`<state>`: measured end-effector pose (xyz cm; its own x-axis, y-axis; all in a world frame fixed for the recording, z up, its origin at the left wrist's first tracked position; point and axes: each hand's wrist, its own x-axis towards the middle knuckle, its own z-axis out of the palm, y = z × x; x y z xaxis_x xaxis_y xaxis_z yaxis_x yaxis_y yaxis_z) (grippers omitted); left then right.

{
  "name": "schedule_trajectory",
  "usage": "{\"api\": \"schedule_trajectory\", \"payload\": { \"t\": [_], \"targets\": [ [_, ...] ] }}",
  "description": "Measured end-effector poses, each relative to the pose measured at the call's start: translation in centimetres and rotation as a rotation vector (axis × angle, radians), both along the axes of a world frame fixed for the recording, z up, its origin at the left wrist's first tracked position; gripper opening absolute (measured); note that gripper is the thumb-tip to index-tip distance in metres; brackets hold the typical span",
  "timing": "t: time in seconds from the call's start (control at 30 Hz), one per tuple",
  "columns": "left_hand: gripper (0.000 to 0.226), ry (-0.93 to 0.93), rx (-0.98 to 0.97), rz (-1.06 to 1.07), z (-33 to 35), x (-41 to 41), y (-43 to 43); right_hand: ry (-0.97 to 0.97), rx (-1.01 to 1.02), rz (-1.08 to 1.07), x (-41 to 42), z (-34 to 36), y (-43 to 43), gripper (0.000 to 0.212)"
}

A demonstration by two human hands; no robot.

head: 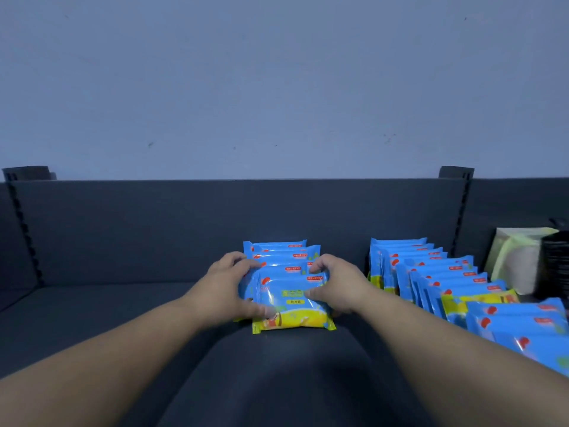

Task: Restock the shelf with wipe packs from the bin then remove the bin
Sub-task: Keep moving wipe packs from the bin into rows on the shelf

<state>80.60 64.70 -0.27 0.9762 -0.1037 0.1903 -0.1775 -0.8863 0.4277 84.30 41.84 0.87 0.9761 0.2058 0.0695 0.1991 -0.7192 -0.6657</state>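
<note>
A short row of blue and yellow wipe packs stands on the dark shelf, leaning back toward the rear panel. My left hand grips the left side of the front pack, thumb on its face. My right hand grips its right side, thumb on the front and fingers over the top edge. A longer row of the same wipe packs runs along the right part of the shelf toward me. No bin is in view.
The shelf's dark rear panel rises behind the packs, with slotted uprights at left and right. A pale green package and a black object sit at the far right. A grey wall is above.
</note>
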Motion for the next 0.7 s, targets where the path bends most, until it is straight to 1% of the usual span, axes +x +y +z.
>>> {"api": "schedule_trajectory", "payload": {
  "t": [0.03,0.07,0.17,0.3,0.53,0.7],
  "targets": [
    [0.099,0.002,0.044,-0.004,-0.3,-0.2,-0.1,0.016,0.01,0.001,-0.1,-0.1,0.1,0.041],
    [0.102,-0.018,0.07,-0.004,-0.5,-0.3,-0.2,0.028,0.003,0.008,-0.2,-0.1,0.2,0.047],
    [0.096,-0.106,0.091,0.015,-1.0,-0.2,-1.0,-0.014,-0.089,0.021,-0.6,-0.1,0.3,0.06],
    [0.088,-0.145,0.105,0.035,-1.0,-0.2,-2.0,-0.122,-0.12,-0.015,-0.7,-0.3,0.7,0.061],
    [0.093,-0.137,0.136,0.037,-0.7,-1.0,-1.4,-0.136,-0.09,-0.064,-1.6,-0.8,0.0,0.076],
    [0.09,-0.181,0.18,-0.005,0.5,-2.1,-2.1,-0.175,-0.123,-0.107,-3.8,-0.3,-0.5,0.075]
  ]
}}
